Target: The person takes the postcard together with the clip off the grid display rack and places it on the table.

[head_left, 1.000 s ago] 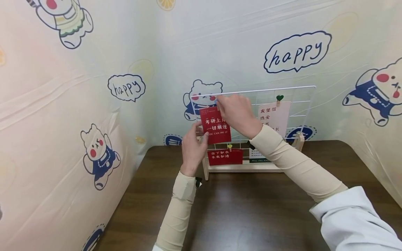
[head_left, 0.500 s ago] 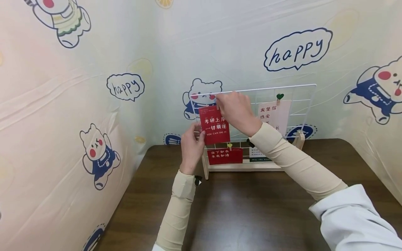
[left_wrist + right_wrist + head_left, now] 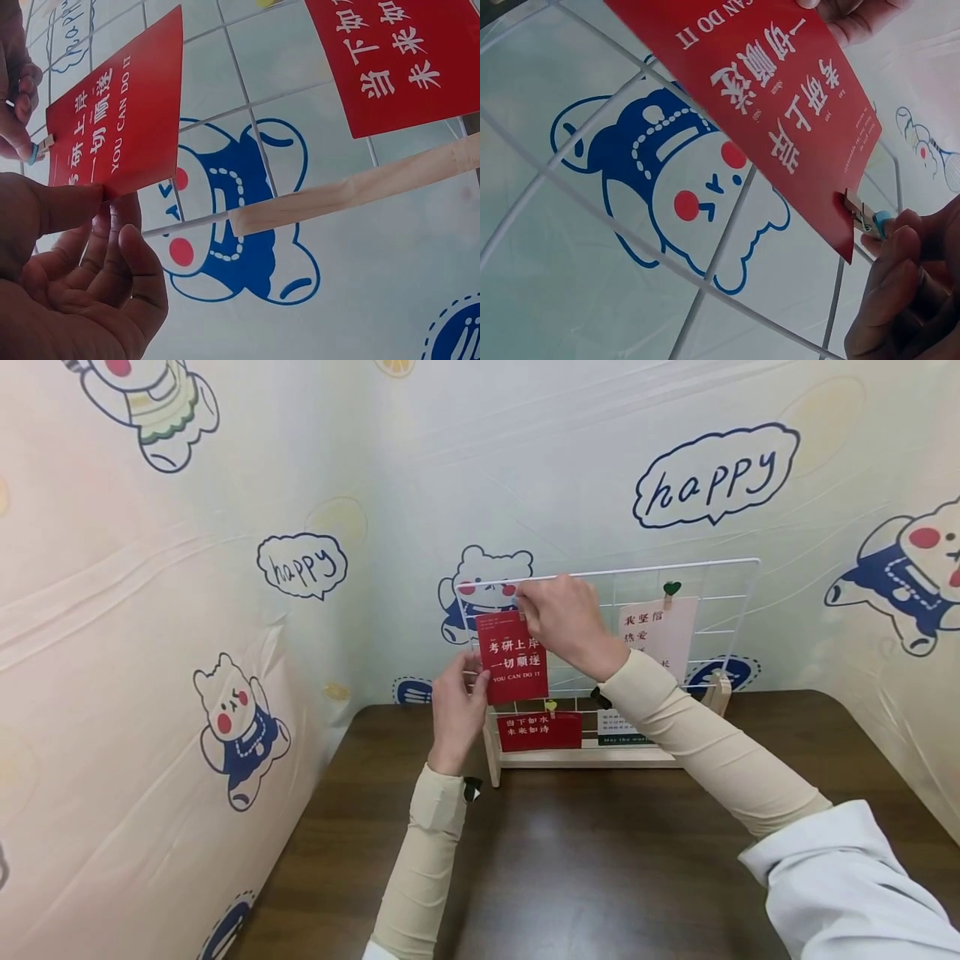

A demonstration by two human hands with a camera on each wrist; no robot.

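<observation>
A red card (image 3: 516, 660) with white writing, including "YOU CAN DO IT", stands against the upper left of a white wire grid rack (image 3: 637, 569). My left hand (image 3: 457, 714) pinches the card's lower left edge, thumb in front and fingers behind. At the card's top edge, my right hand (image 3: 564, 620) pinches a small wooden clothespin (image 3: 862, 215) with a blue ornament. The pin's jaws sit over the card edge in the right wrist view. In the left wrist view, the same clothespin (image 3: 45, 144) shows beside the right fingertips.
Below hangs another red card (image 3: 540, 732) under a yellow-heart pin (image 3: 551, 707). A pale card (image 3: 652, 631) hangs at right from a green-heart pin (image 3: 671, 589). My right forearm partly covers a white-and-green card (image 3: 618, 727). The rack's wooden base (image 3: 588, 760) stands on a dark table (image 3: 585, 860).
My left thumb has shifted slightly outward to the red card's left edge, uncovering more of its writing. My right hand stays at the card's top with the clothespin.
</observation>
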